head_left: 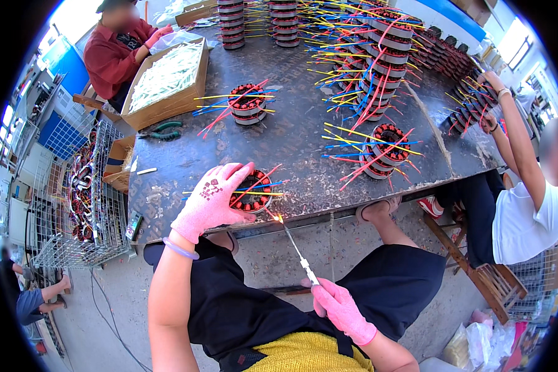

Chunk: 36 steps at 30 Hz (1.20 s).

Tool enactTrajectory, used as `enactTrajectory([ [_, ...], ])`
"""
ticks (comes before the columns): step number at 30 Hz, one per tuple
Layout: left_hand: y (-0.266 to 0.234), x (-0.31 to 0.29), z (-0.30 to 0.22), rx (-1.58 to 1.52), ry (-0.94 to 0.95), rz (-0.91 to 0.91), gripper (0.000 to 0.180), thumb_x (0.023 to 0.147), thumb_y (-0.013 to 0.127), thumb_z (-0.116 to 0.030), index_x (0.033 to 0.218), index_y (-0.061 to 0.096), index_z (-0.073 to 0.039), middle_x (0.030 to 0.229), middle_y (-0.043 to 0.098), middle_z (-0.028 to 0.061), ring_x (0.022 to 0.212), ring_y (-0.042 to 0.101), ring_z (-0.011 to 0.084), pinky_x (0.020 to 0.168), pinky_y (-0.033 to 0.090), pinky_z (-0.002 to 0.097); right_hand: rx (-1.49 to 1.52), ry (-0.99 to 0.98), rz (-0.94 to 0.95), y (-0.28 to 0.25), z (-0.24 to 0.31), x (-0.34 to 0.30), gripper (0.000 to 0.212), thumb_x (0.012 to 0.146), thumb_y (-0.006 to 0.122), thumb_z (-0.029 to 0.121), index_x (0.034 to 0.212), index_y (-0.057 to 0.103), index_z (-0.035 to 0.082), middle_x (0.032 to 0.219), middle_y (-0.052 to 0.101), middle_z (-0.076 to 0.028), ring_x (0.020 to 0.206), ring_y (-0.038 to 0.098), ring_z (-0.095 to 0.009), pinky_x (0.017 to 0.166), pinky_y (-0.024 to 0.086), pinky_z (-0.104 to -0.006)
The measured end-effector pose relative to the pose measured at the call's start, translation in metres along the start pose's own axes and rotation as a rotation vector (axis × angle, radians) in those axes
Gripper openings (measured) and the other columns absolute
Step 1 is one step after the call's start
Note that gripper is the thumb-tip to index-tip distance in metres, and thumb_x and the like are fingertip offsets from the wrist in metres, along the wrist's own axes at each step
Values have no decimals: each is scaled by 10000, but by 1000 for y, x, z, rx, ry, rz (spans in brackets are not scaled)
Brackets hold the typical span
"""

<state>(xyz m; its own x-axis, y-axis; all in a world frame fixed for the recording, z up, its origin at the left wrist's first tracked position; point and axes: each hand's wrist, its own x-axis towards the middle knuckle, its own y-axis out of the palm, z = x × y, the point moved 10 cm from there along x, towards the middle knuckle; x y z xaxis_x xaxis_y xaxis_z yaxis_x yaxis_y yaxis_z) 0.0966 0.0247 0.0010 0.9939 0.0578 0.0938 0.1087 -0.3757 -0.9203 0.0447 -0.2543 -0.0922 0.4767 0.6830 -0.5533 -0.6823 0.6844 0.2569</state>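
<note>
My left hand [214,197], in a pink glove, grips a motor stator [263,203] at the near edge of the table. The stator has red windings and red, blue and yellow wire leads pointing out to the sides. My right hand [343,310], also gloved in pink, is closed around a long-necked lighter [304,265] with a white section by the grip. A small orange flame [280,218] burns at its tip, close to the end of a red lead below the stator.
Two wired stators [248,105] [385,152] stand farther back, before tall stator stacks [384,68]. An open carton [133,110] of white sleeves and green-handled pliers [162,131] lie left. Wire baskets [56,242] flank the table. Co-workers sit far left [108,56] and right [527,217].
</note>
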Motion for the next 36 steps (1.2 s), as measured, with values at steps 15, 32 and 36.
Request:
enactTrajectory([
  [15, -1, 5, -4, -20, 17, -27, 965, 601, 849, -387, 1423, 486, -34, 1365, 532, 203, 1267, 503, 388, 1090, 386, 443, 76, -79, -2, -7, -5, -1, 316, 1064, 505, 234, 1302, 598, 47, 709, 454, 67, 615, 417, -34, 557, 345, -213],
  [32, 14, -4, 25, -63, -111, 2, 1199, 396, 921, -176, 1470, 414, -11, 1393, 492, 189, 1276, 485, 385, 1094, 382, 451, -10, -180, 23, -16, -24, 18, 342, 1066, 443, 409, 935, 516, 102, 657, 423, 47, 548, 382, -71, 513, 346, -270],
  [36, 14, -3, 15, -85, -129, -17, 1167, 406, 866, -135, 1474, 416, 4, 1357, 512, 177, 1259, 496, 365, 1096, 386, 412, 10, -161, 14, -22, -31, 17, 343, 1060, 452, 415, 953, 528, 98, 661, 439, 46, 550, 393, -69, 506, 354, -268],
])
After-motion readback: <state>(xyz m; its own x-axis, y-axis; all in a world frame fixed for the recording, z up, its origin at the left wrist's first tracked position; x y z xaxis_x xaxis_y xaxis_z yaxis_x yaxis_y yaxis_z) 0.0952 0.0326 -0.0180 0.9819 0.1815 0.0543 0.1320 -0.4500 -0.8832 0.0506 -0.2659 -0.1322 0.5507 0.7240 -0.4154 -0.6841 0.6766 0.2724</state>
